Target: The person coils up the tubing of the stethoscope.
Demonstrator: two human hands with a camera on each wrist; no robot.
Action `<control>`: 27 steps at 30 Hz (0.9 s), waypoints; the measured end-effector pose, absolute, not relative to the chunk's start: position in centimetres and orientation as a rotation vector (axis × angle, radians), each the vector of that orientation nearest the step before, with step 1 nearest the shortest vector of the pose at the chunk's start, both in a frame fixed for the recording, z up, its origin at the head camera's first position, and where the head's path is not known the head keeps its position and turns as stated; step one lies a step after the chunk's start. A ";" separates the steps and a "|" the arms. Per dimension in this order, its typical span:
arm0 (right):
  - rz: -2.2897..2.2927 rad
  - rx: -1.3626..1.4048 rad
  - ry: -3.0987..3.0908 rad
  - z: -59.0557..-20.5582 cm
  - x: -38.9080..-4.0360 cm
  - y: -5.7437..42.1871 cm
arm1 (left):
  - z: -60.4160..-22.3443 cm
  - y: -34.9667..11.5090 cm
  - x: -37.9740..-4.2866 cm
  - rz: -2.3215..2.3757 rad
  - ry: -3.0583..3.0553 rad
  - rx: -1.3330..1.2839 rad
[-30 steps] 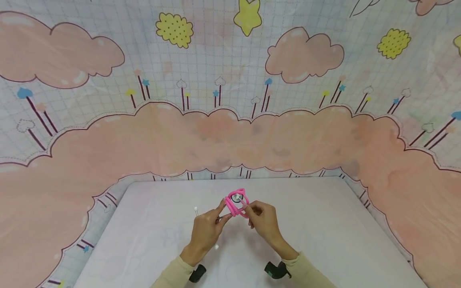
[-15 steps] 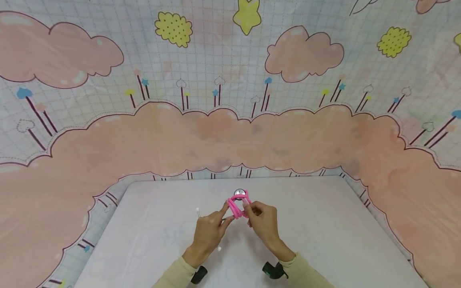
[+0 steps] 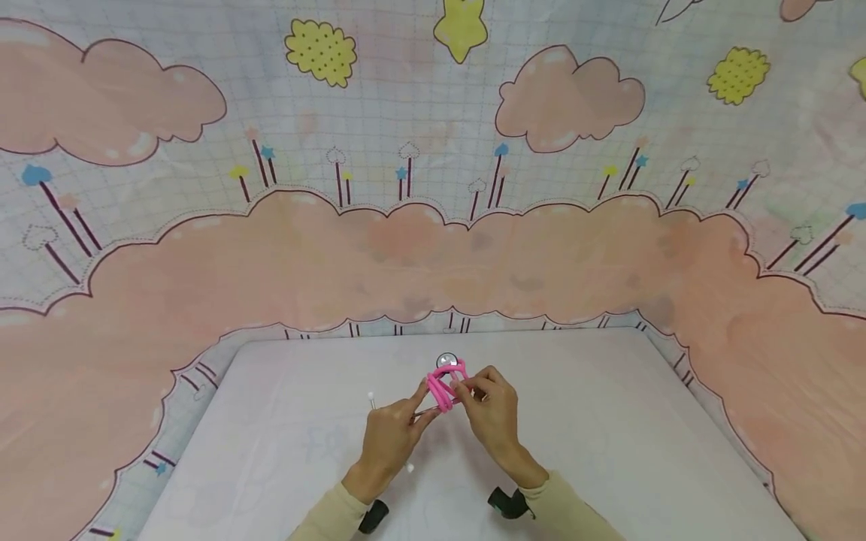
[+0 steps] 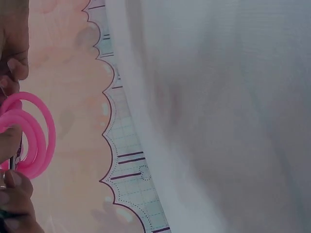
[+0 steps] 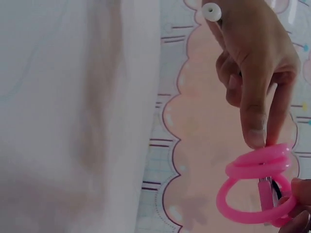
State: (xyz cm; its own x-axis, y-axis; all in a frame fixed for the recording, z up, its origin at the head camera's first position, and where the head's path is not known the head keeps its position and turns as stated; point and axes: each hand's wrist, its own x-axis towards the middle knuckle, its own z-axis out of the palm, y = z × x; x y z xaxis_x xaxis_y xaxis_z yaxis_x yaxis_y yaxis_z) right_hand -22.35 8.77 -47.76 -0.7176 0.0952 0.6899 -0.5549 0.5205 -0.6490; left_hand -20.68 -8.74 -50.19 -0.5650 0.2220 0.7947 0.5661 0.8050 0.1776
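A stethoscope with pink tubing is held up over the table, its tube wound into several loops. My left hand pinches the left side of the coil and the metal ear tubes between thumb and index finger. White ear tips stick out beyond that hand. At the coil's right side my right hand pinches the pink tube with thumb and fingertips. The round metal chest piece shows just past the loops. In the right wrist view the stacked pink loops hang below the left fingertips, with one wider loop underneath.
Under the hands lies a white tabletop. Behind and around it hangs a cloth backdrop printed with clouds and stars. Black wrist devices sit by the two cuffs.
The chest piece, earlier seen inside the loop, now shows beyond its far edge. The right fingers have shifted slightly along the tube, while the left hand has moved a little to the right.
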 end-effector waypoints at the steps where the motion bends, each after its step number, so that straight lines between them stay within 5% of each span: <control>1: 1.214 0.359 -2.079 -47.8 -22.4 8.7 | -50.2 -8.7 -20.6 -0.527 -2.175 -0.588; 27: 1.688 0.543 -2.188 -46.9 -21.5 10.4 | -50.2 -9.7 -20.8 -0.674 -2.272 -0.596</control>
State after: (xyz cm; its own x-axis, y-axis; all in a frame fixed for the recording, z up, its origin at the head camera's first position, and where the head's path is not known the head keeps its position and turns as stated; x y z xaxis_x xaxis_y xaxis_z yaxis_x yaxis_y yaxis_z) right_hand -21.46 10.41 -46.94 -0.8750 -0.1000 0.4737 -0.4836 0.2278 -0.8451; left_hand -20.83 -9.69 -50.16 -0.6613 0.2234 0.7161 0.5778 0.7605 0.2963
